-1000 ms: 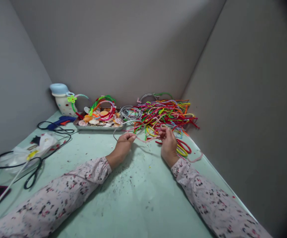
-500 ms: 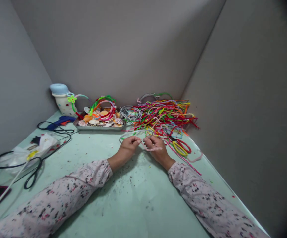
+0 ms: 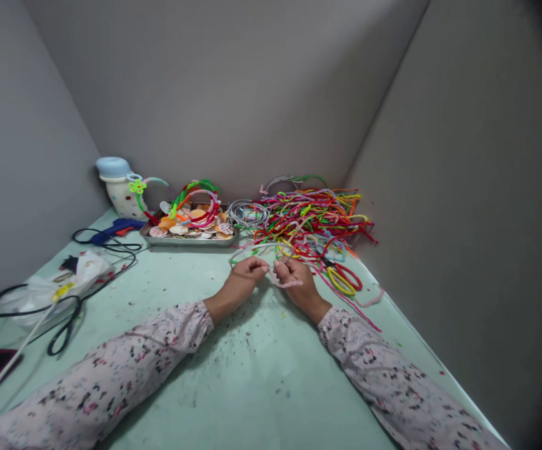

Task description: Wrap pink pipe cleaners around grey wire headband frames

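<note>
Side by side over the middle of the table, my left hand and my right hand are closed in pinches, a small gap between their fingertips. A thin pale grey hoop arches behind both hands and seems to run into their fingers. From the fingertips a pale pink pipe cleaner hangs in a short curve in front of my right hand. Its other end is hidden in the fingers. Just right of my right hand lie scissors with red and yellow handles.
Colourful pipe cleaners are heaped at the back right, beside coiled grey wire hoops. A metal tray holds shells and wrapped hoops. At left are a cup with a blue lid, a blue glue gun, black cables and a plastic bag.
The grey hoop behind my hands has shifted slightly, and the pink pipe cleaner's loose end has moved a little left. Both hands keep their pinch in nearly the same place.
</note>
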A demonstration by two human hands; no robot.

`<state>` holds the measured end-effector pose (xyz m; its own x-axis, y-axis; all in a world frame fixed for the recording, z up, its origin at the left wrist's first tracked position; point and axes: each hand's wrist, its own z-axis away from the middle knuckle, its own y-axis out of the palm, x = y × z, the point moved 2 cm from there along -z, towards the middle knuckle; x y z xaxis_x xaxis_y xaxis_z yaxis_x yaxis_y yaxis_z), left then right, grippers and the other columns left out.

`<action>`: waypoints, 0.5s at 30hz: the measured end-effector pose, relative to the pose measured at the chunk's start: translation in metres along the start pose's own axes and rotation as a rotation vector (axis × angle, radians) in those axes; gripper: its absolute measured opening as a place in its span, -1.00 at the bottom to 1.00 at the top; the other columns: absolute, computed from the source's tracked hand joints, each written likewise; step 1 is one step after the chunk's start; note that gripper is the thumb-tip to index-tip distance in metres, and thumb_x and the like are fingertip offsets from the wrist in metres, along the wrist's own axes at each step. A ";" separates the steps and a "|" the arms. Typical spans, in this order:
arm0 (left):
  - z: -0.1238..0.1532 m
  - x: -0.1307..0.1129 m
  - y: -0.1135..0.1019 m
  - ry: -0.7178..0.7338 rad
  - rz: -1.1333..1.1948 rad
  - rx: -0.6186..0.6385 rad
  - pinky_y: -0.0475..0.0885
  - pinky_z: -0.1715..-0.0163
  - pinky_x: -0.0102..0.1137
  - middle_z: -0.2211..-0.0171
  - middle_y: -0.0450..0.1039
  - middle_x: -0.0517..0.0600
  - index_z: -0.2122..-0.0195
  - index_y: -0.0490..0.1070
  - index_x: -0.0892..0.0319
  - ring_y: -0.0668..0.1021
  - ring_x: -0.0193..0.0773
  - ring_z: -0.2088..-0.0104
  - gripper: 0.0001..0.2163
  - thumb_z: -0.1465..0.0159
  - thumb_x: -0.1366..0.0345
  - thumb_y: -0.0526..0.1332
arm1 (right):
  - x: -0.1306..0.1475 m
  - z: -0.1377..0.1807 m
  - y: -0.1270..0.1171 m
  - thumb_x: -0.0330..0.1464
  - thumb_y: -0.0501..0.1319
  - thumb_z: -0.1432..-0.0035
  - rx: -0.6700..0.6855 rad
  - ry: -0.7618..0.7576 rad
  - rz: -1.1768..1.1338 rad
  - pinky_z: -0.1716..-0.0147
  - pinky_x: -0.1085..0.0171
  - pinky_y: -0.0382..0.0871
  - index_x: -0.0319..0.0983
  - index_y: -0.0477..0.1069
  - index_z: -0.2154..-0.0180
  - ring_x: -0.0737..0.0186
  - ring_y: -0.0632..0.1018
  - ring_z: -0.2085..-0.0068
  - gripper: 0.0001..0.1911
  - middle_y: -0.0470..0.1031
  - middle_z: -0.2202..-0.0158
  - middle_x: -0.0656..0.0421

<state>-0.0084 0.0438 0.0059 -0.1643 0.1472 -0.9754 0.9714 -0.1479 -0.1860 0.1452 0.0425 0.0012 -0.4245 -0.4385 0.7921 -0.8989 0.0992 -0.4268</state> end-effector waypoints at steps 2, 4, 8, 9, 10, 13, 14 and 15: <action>0.000 0.001 0.000 -0.004 -0.002 -0.002 0.14 0.54 -0.47 0.57 0.31 -0.13 0.41 0.43 0.22 0.29 -0.39 0.55 -0.82 -0.12 0.21 0.18 | 0.000 0.000 0.000 -0.18 0.05 -0.21 -0.007 0.005 0.001 0.48 0.34 0.22 -0.23 0.35 0.53 0.29 0.39 0.49 -0.64 0.38 0.57 0.22; 0.000 0.003 -0.001 -0.005 -0.012 -0.008 0.13 0.54 -0.47 0.58 0.29 -0.13 0.42 0.42 0.22 0.28 -0.39 0.56 -0.81 -0.12 0.19 0.17 | 0.000 0.000 0.000 -0.18 0.06 -0.21 -0.008 0.005 -0.001 0.47 0.33 0.22 -0.23 0.35 0.53 0.28 0.40 0.49 -0.64 0.38 0.57 0.21; 0.000 0.004 -0.002 -0.016 -0.024 -0.015 0.11 0.56 -0.47 0.61 0.25 -0.14 0.46 0.41 0.22 0.26 -0.40 0.57 -0.80 -0.12 0.17 0.18 | 0.001 0.000 0.001 -0.19 0.04 -0.22 0.016 -0.011 -0.016 0.46 0.33 0.23 -0.23 0.33 0.53 0.28 0.39 0.48 -0.64 0.36 0.56 0.22; 0.000 0.004 -0.002 -0.015 -0.030 -0.013 0.11 0.56 -0.46 0.62 0.24 -0.14 0.46 0.41 0.22 0.25 -0.40 0.58 -0.80 -0.12 0.17 0.18 | 0.002 0.000 0.001 -0.20 0.04 -0.23 0.022 -0.017 -0.017 0.45 0.33 0.23 -0.23 0.33 0.53 0.29 0.40 0.47 -0.64 0.36 0.55 0.21; 0.000 0.004 -0.002 -0.012 -0.038 -0.011 0.10 0.57 -0.46 0.62 0.24 -0.14 0.47 0.41 0.22 0.25 -0.40 0.58 -0.80 -0.11 0.17 0.18 | 0.003 0.000 0.001 -0.20 0.03 -0.23 0.025 -0.022 -0.016 0.45 0.33 0.23 -0.23 0.33 0.53 0.29 0.40 0.47 -0.64 0.36 0.54 0.21; -0.002 0.004 -0.002 -0.008 -0.064 -0.007 0.11 0.57 -0.46 0.62 0.26 -0.13 0.48 0.42 0.23 0.26 -0.39 0.58 -0.79 -0.10 0.16 0.18 | 0.004 0.000 0.000 -0.22 0.03 -0.24 0.034 -0.029 -0.008 0.44 0.33 0.23 -0.23 0.31 0.54 0.29 0.40 0.46 -0.64 0.36 0.54 0.21; -0.002 0.004 -0.002 -0.004 -0.069 -0.008 0.12 0.56 -0.45 0.62 0.27 -0.12 0.49 0.42 0.23 0.27 -0.38 0.58 -0.79 -0.10 0.16 0.18 | 0.004 0.000 0.000 -0.22 0.03 -0.24 0.037 -0.027 -0.005 0.44 0.33 0.22 -0.23 0.31 0.55 0.29 0.40 0.46 -0.64 0.36 0.54 0.21; -0.003 0.005 -0.002 0.002 -0.073 -0.008 0.13 0.55 -0.45 0.61 0.28 -0.12 0.49 0.42 0.23 0.28 -0.38 0.57 -0.79 -0.10 0.17 0.18 | 0.004 0.000 0.000 -0.22 0.04 -0.23 0.039 -0.025 -0.003 0.44 0.33 0.22 -0.23 0.31 0.55 0.29 0.40 0.46 -0.64 0.36 0.55 0.21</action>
<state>-0.0106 0.0475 0.0022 -0.2343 0.1597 -0.9590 0.9582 -0.1285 -0.2555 0.1435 0.0404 0.0044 -0.4181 -0.4612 0.7826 -0.8952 0.0629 -0.4412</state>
